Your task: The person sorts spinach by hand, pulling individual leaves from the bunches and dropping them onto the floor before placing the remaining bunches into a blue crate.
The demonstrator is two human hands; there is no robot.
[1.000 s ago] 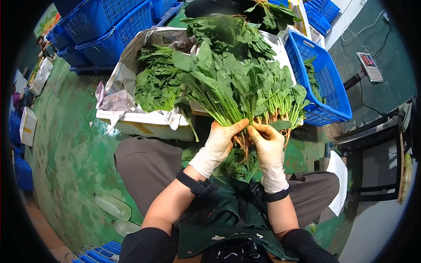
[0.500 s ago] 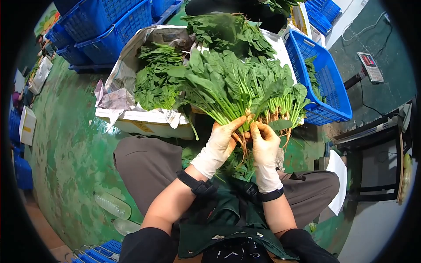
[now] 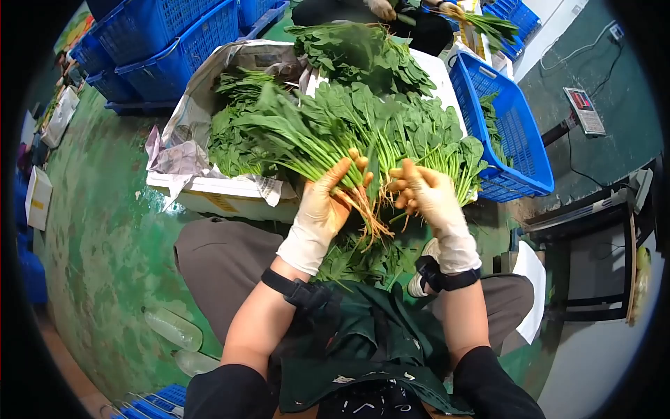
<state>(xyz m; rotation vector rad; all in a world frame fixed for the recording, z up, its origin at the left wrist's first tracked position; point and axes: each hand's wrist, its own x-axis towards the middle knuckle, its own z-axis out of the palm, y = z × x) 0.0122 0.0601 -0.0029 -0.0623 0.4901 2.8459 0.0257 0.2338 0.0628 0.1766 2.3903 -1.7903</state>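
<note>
My left hand, in a stained white glove, is wrapped round a bunch of leafy greens. The leaves point up and left, and the orange-pink roots hang down to the right of the palm. Just right of those roots is my right hand, gloved too, with its fingers partly curled and apart; nothing shows in its grasp. Behind both hands, more leafy greens lie with their stems toward me. Another pile of greens is farther back. Loose leaves lie below my hands.
A white foam box with greens stands at the left, a blue basket at the right. Stacked blue crates are behind left. A co-worker's gloved hands show at the top. Plastic bottles lie on the floor; a scale is at right.
My left hand has moved left and down with the bunch, which now leans left. My right hand has come away from it to the right and opened. The co-worker's hands have come into view.
</note>
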